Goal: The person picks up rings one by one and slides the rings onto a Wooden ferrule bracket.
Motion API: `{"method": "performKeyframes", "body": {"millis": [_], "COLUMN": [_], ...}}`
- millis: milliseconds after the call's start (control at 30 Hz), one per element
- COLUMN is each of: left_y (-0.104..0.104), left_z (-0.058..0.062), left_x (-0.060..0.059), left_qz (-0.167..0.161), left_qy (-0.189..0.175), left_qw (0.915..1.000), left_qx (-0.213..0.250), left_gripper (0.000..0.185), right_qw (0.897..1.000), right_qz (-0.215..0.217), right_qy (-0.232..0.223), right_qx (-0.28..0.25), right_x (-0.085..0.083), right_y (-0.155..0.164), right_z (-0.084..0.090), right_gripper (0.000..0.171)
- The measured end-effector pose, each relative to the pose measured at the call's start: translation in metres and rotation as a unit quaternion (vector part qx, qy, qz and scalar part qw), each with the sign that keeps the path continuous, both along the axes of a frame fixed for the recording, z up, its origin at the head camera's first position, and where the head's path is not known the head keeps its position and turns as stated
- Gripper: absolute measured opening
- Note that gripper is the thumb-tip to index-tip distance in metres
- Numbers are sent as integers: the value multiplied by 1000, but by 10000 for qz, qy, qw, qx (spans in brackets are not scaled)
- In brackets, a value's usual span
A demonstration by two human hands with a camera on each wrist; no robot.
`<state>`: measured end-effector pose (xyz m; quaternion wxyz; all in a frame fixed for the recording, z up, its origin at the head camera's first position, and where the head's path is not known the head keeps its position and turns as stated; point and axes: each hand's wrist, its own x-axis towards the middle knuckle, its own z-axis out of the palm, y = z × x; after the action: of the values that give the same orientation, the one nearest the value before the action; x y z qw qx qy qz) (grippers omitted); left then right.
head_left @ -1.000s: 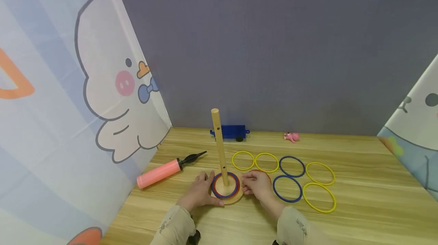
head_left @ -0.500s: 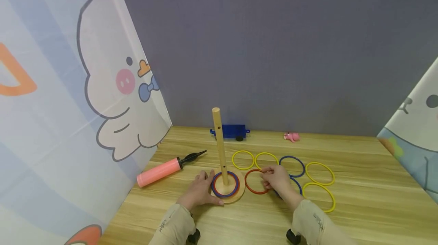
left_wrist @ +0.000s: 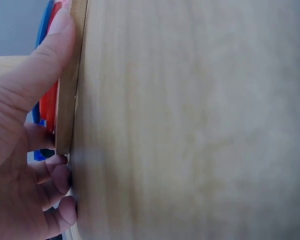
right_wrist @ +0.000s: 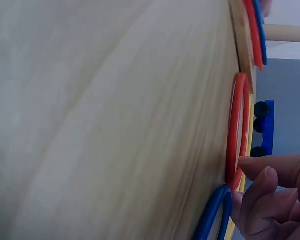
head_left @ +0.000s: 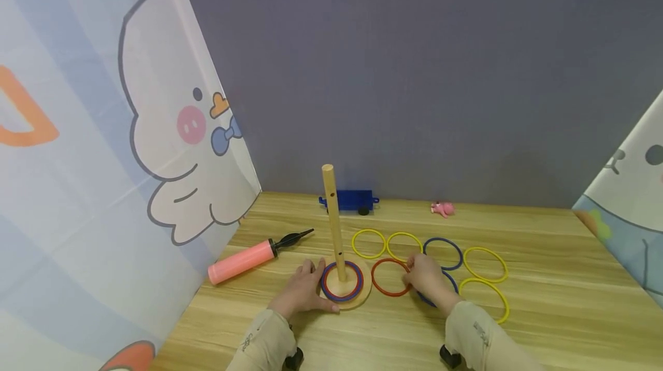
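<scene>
A ring-toss stand with a wooden post [head_left: 334, 215] rises from a round base [head_left: 356, 305]. One blue ring and one red ring lie round the foot of the post. My left hand [head_left: 302, 292] holds the base's left side, thumb along the front edge and fingers behind; the left wrist view shows the thumb [left_wrist: 45, 62] across its rim. Right of the stand, another red ring [head_left: 373, 279] lies flat on the table. My right hand [head_left: 429, 280] pinches its right edge, the fingertip [right_wrist: 247, 164] at the rim. A blue ring [head_left: 453, 283] is partly hidden under that hand.
Yellow rings [head_left: 368, 257] and another blue ring [head_left: 460, 250] lie behind and right of my right hand. A pink hand pump [head_left: 243, 262] lies at the left. Along the back are a blue toy wagon [head_left: 354, 200] and a small pink figurine [head_left: 443, 209].
My right hand has moved from the red ring's left edge beside the base to its right edge, uncovering most of that ring and covering part of a blue one. My left hand stays put.
</scene>
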<state>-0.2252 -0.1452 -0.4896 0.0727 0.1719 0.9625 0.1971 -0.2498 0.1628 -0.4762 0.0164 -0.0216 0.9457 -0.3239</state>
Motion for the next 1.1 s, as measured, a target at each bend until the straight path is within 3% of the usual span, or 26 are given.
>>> {"method": "performKeyframes", "body": {"millis": [300,500,600,700,867,1100], "left_y": [0,0,0,0,0,0], "left_z": [0,0,0,0,0,0], "left_x": [0,0,-1,-1,0,0], "left_qz": [19,18,10,1,38,24], "left_qy": [8,-44,-50,-29,-75,-50], "left_qw": [10000,10000,10000,10000,10000,10000], "left_qx": [-36,-63,-54,-44,13,-1], "left_gripper": [122,122,122,121,122,121], "right_qw": [9956,9953,9980,9998,9917,9836], "right_qz": [169,163,151,136,129,460], "right_qy": [371,202,64,-94,-579,-770], "right_qx": [843,934,606,-109,-1138,-1562], "right_x": [1,-1,2,8,17,26], "right_y": [0,-1,0,2,5,8], "right_z": [-3,-3,-1,4,13,25], "right_gripper": [29,29,28,25,14,7]}}
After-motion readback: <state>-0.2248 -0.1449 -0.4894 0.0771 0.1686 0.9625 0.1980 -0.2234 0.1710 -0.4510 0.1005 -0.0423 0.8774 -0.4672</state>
